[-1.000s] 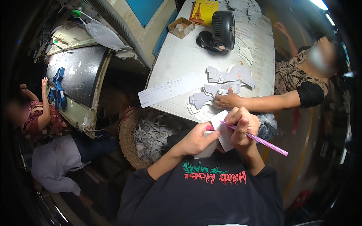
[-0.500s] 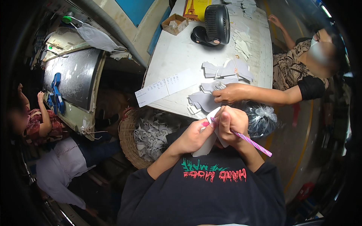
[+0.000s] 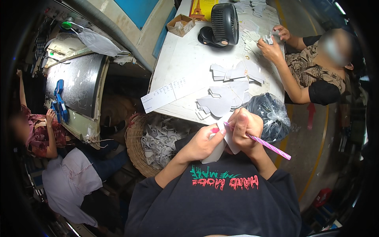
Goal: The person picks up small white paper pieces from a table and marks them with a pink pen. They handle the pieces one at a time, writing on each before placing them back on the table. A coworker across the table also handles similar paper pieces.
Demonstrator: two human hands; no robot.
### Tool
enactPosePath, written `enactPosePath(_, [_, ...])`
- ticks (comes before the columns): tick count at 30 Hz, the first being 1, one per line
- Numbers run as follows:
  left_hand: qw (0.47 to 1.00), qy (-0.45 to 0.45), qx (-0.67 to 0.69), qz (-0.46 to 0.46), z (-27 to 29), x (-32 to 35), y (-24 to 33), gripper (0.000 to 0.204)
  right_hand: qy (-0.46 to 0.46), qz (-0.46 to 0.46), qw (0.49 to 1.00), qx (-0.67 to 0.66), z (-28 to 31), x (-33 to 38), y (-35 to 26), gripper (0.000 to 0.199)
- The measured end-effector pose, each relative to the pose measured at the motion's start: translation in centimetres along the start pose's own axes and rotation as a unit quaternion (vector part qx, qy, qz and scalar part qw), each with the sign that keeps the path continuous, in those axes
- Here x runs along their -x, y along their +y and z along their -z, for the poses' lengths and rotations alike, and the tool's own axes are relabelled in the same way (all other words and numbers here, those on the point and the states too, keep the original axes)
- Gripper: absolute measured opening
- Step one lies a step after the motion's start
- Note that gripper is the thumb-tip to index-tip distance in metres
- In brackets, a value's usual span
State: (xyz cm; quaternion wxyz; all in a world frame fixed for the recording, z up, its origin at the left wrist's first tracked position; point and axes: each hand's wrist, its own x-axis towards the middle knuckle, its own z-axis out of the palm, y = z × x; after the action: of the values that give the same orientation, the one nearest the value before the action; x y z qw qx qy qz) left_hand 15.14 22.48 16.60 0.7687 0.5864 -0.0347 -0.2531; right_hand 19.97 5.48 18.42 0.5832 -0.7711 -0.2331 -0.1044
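Observation:
Just past my chest, my left hand (image 3: 199, 145) pinches a curved white cut piece (image 3: 213, 155) that hangs down between my hands. My right hand (image 3: 246, 128) is closed around a pink-and-white striped pen (image 3: 272, 148), its tip against the upper part of the piece. Fingers partly cover the contact spot. On the table beyond lie loose stacks of grey-white cut pieces (image 3: 225, 98), with another stack (image 3: 233, 73) behind them.
A wicker basket (image 3: 132, 148) of white scraps stands left of the table (image 3: 173, 67). A tied black plastic bag (image 3: 272, 116) is at right. A black fan (image 3: 225, 25), small box (image 3: 181, 25) and written paper sheet (image 3: 160, 99) rest on the table. A co-worker's hands (image 3: 272, 47) hold pieces.
The co-worker's hand has drawn back from the near stack to the table's right edge, now holding pieces with both hands. My right hand and pen have shifted slightly right.

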Motion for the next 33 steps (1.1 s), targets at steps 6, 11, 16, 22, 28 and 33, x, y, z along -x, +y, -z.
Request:
enactPosePath(6, [0.999,0.010,-0.025,0.038,0.0,0.1,0.3,0.025,0.008,0.007,1.000,0.017,0.0,-0.1,-0.1,0.036])
enactPosePath(11, [1.000,0.013,0.004,0.020,-0.3,0.5,0.3,0.025,0.016,-0.014,1.000,0.012,0.0,0.1,-0.5,0.038])
enactPosePath(16, [1.000,0.009,0.004,0.003,-0.4,0.7,0.2,0.025,0.053,-0.015,0.998,0.003,0.0,0.5,-1.0,0.039])
enactPosePath(22, [1.000,-0.005,-0.015,0.011,-0.2,1.0,0.5,0.025,0.034,-0.028,0.999,0.005,-0.1,0.6,-1.3,0.038])
enactPosePath(28, [1.000,0.005,-0.004,-0.004,-0.3,1.0,0.6,0.026,0.046,-0.025,0.999,0.009,-0.3,0.4,-1.1,0.038])
enactPosePath(33, [0.999,0.017,-0.022,0.029,0.0,0.9,0.5,0.025,0.048,-0.016,0.998,0.029,-0.5,0.1,-1.0,0.045])
